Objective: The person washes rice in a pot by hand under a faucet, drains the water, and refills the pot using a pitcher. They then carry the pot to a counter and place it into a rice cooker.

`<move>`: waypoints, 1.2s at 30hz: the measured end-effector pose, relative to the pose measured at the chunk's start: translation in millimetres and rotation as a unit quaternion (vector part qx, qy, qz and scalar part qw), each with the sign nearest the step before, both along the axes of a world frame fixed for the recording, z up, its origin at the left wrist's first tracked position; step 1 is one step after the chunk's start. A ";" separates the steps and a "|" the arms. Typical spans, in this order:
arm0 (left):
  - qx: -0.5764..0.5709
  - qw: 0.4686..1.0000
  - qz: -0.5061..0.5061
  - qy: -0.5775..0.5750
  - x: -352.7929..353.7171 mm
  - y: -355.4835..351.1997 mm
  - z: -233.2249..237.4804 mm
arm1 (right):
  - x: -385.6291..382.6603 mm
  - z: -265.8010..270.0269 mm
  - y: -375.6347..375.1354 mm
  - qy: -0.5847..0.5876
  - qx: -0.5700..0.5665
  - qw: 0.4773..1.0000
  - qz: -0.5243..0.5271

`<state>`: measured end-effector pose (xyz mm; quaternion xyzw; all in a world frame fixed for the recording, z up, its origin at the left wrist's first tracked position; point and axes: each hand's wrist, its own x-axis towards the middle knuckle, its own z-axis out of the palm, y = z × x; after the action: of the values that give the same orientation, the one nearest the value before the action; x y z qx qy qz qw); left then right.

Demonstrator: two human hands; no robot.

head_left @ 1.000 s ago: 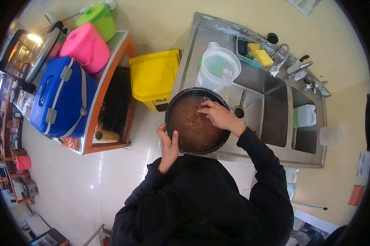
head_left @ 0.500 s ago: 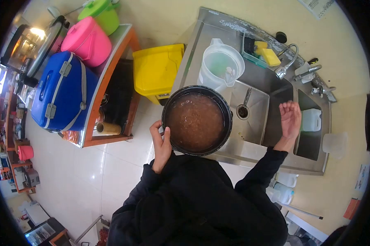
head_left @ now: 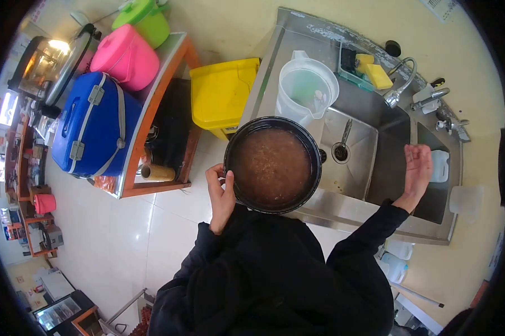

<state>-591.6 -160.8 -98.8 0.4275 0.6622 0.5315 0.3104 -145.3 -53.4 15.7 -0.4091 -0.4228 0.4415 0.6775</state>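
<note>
A working kitchen of the catering sort, seen from above. A long stainless steel sink unit [head_left: 342, 211] with two basins stands against a cream wall. It carries taps [head_left: 401, 84], a tray of yellow sponges [head_left: 377, 71] and a clear plastic jug [head_left: 307, 89]. A wide black pot [head_left: 272, 165] of brown, grainy water is at its near edge. Beside the unit are a yellow bin [head_left: 221, 92] and a wooden rack [head_left: 152, 115]. The rack holds large insulated food carriers in blue [head_left: 90, 123], pink [head_left: 126, 56] and green [head_left: 143, 19]. The floor [head_left: 118, 241] is white tile.

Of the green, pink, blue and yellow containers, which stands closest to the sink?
The yellow bin, right beside the sink; the other three sit on the shelf, farther away.
</note>
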 end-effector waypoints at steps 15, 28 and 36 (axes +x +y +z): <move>0.001 1.000 0.007 -0.004 5.6 -0.3 11.6 | -182.8 -66.8 -16.8 -0.436 -0.041 0.894 -0.089; 0.032 0.999 0.000 0.034 2.1 -0.6 10.5 | -277.8 -101.9 28.3 -0.695 0.119 0.660 0.259; 0.046 0.998 -0.003 0.043 0.8 1.1 4.7 | -281.1 -117.9 33.3 -0.717 0.136 0.642 0.235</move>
<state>-590.8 -159.7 -94.1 0.4652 0.6486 0.5418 0.2634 -426.4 -20.1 -102.2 -0.3881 -0.9132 0.0920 0.0841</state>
